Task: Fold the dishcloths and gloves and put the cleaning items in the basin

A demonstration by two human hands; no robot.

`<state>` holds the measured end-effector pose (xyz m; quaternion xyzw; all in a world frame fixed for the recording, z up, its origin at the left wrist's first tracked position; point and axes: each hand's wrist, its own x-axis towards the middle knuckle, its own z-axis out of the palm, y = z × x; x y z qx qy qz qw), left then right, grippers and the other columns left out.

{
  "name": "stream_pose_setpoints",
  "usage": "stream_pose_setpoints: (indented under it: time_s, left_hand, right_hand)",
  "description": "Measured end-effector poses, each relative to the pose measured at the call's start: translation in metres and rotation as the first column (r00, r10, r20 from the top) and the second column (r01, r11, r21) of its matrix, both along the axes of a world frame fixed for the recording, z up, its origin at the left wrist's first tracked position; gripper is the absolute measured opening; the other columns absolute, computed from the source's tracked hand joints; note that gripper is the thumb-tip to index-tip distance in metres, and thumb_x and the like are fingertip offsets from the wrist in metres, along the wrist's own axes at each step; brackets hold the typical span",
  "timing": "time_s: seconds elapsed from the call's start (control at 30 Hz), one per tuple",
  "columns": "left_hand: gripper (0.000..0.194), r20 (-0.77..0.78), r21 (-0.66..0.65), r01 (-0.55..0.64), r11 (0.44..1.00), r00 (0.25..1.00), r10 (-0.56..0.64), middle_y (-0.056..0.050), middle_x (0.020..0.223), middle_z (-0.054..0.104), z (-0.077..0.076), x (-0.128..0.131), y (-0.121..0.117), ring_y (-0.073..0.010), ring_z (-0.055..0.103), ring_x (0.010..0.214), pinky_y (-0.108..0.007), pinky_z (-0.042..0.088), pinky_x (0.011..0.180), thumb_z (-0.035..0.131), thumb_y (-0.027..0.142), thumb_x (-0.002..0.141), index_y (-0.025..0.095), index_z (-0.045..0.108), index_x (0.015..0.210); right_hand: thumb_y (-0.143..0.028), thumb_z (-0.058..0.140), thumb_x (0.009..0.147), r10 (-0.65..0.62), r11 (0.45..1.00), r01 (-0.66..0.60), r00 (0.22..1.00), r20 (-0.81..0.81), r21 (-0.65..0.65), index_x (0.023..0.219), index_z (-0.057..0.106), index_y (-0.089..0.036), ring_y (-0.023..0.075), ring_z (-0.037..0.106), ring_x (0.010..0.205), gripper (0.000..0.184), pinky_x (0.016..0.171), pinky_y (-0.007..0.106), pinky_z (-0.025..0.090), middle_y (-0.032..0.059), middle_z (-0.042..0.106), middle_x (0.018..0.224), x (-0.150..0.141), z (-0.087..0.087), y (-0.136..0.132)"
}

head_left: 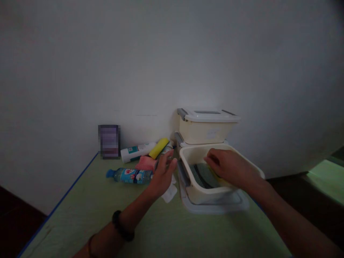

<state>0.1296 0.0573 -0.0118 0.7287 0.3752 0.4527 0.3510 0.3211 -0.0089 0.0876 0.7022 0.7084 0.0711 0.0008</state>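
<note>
Box [212, 196], open-topped, stands on the desk [150, 231] over a pale lid [217, 208], probably set there to save room; inside lies a grey-green cloth [202, 173], low enough to sit under the rim; of the hands, the right hand [224, 165] reaches into the box with fingers curled down, perhaps to press or grip, though I cannot tell whether it holds anything; the left hand [162, 175] is loosely open, fingers apart, with nothing seen in its grasp, beside a bottle [133, 176] lying on its side; beyond, a white tube [135, 152], a yellow item [159, 148] and a pink cloth [145, 163] lie close together, seemingly within easy reach.
</note>
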Motion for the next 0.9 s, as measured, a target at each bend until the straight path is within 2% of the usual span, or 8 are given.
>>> stream_pose_setpoints:
  time_s: [0.1,0.23,0.4,0.5,0.6,0.7,0.83,0.9]
  left_hand:
    - [0.042,-0.1,0.072,-0.112,0.991,0.988,0.118,-0.015,0.124,0.046,-0.005,-0.016,0.025,-0.024,0.051,0.111,-0.043,0.045,0.092,0.049,0.021,0.083,0.015,0.041,0.124]
    - [0.051,-0.261,0.169,-0.193,0.966,0.937,0.233,-0.016,0.125,0.044,-0.013,-0.033,0.058,-0.0304,0.039,0.122,-0.05,0.033,0.101,0.061,0.011,0.073,0.012,0.045,0.121]
    - [0.031,-0.375,0.195,-0.194,0.961,0.891,0.256,-0.009,0.116,0.055,-0.013,-0.035,0.081,-0.0219,0.057,0.098,-0.042,0.05,0.081,0.053,0.029,0.088,0.015,0.051,0.115]
    - [0.029,-0.366,0.179,-0.232,0.956,0.887,0.283,-0.009,0.111,0.057,-0.003,-0.039,0.082,-0.0214,0.058,0.095,-0.041,0.05,0.081,0.054,0.027,0.087,0.014,0.053,0.113]
    - [0.033,-0.295,0.181,-0.312,0.933,0.888,0.354,-0.01,0.104,0.062,0.011,-0.056,0.071,-0.0231,0.059,0.095,-0.038,0.048,0.084,0.054,0.022,0.082,0.013,0.052,0.114]
    - [0.039,-0.238,0.195,-0.36,0.913,0.885,0.4,-0.008,0.106,0.062,0.017,-0.084,0.045,-0.023,0.058,0.096,-0.037,0.047,0.084,0.052,0.028,0.08,0.015,0.048,0.116]
    - [0.036,-0.236,0.18,-0.383,0.906,0.877,0.418,-0.007,0.1,0.061,0.004,-0.119,-0.003,-0.0233,0.059,0.091,-0.037,0.047,0.082,0.051,0.035,0.078,0.016,0.05,0.108]
    - [0.035,-0.19,0.144,-0.403,0.904,0.885,0.424,-0.007,0.096,0.06,-0.007,-0.13,-0.025,-0.0226,0.058,0.086,-0.036,0.047,0.077,0.049,0.037,0.079,0.016,0.047,0.107]
  right_hand:
    - [-0.03,0.042,0.089,0.13,0.98,-0.1,0.977,-0.17,0.173,0.074,0.055,-0.019,0.0146,0.055,0.06,0.023,0.055,0.026,0.032,0.0015,0.062,0.067,-0.036,0.0,-0.009]
    - [-0.027,0.046,0.086,0.256,0.95,-0.196,0.935,-0.246,0.241,0.07,0.054,-0.019,0.0148,0.052,0.058,0.02,0.054,0.026,0.032,0.001,0.058,0.064,-0.068,-0.008,-0.007]
    - [-0.022,0.047,0.085,0.365,0.902,-0.296,0.912,-0.186,0.314,0.072,0.058,-0.018,0.0191,0.054,0.069,0.017,0.064,0.031,0.038,0.0032,0.059,0.07,-0.086,-0.014,-0.004]
    - [-0.02,0.048,0.085,0.42,0.863,-0.357,0.9,-0.115,0.356,0.076,0.061,-0.017,0.0225,0.054,0.077,0.015,0.071,0.036,0.04,0.0048,0.062,0.076,-0.1,-0.021,-0.008]
    - [-0.016,0.05,0.083,0.493,0.808,-0.425,0.867,-0.075,0.408,0.079,0.063,-0.016,0.0229,0.054,0.08,0.014,0.073,0.037,0.042,0.0063,0.062,0.079,-0.118,-0.035,-0.016]
    - [-0.013,0.05,0.083,0.558,0.786,-0.477,0.821,-0.12,0.393,0.075,0.062,-0.017,0.0211,0.056,0.077,0.015,0.07,0.035,0.043,0.0052,0.062,0.076,-0.135,-0.054,-0.021]
    - [-0.012,0.046,0.084,0.501,0.859,-0.417,0.804,-0.319,0.297,0.075,0.062,-0.015,0.0202,0.059,0.073,0.018,0.066,0.033,0.043,0.0064,0.063,0.075,-0.148,-0.078,-0.017]
    - [-0.016,0.046,0.086,0.442,0.896,-0.389,0.729,-0.522,0.215,0.077,0.059,-0.016,0.0175,0.059,0.07,0.017,0.063,0.03,0.042,0.0047,0.062,0.075,-0.15,-0.093,-0.014]
